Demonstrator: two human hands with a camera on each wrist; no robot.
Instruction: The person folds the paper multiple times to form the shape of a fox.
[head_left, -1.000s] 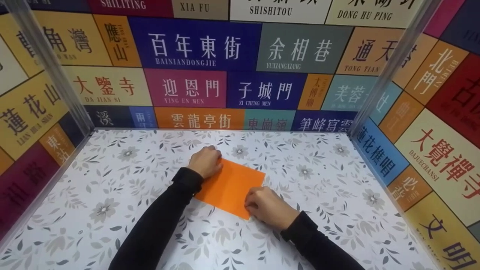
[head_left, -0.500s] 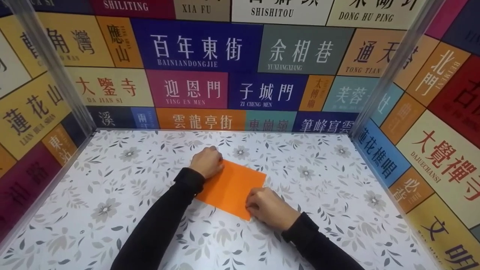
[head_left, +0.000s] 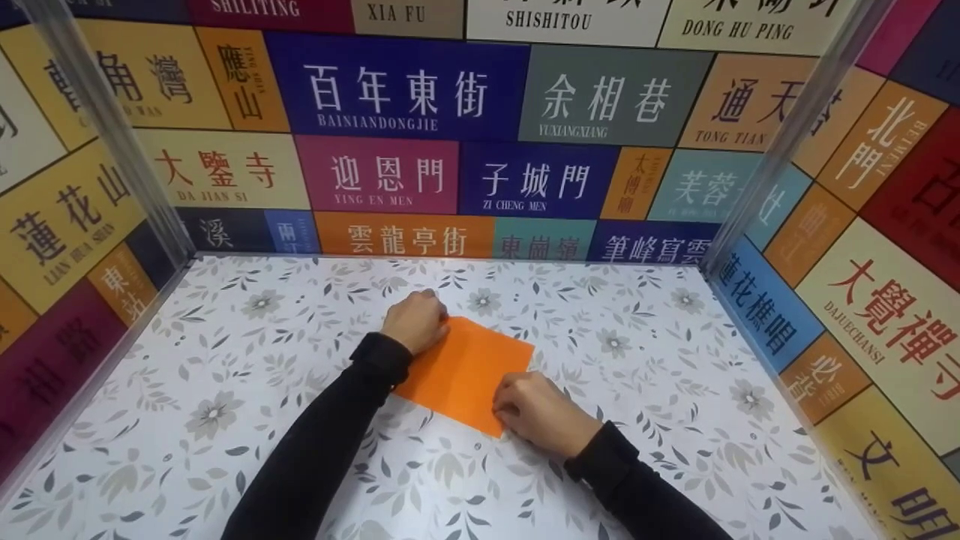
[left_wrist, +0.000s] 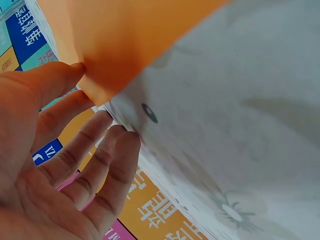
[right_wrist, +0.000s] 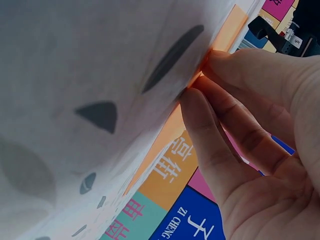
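Observation:
A square of orange paper (head_left: 469, 375) lies at a slant on the table in the head view, with a faint crease line running across it. At its far left corner my left hand (head_left: 415, 321) pinches the sheet; the left wrist view shows the thumb (left_wrist: 62, 75) on top and the forefinger at the corner, the other fingers loosely bent. My right hand (head_left: 544, 412) holds the near right edge. Its thumb and fingertips meet at the orange edge (right_wrist: 230, 30) in the right wrist view. The paper's left side is partly hidden behind the left hand and cuff.
The table (head_left: 615, 315) has a white covering with grey leaves and flowers. Panels with Chinese place names (head_left: 397, 86) stand at the back and both sides, joined by clear corner strips (head_left: 772, 142). A black device (right_wrist: 285, 35) shows at the right wrist view's corner.
Both hands keep their places on the paper. The sheet's far edge beside the left hand now bends slightly, where it was straight half a second ago.

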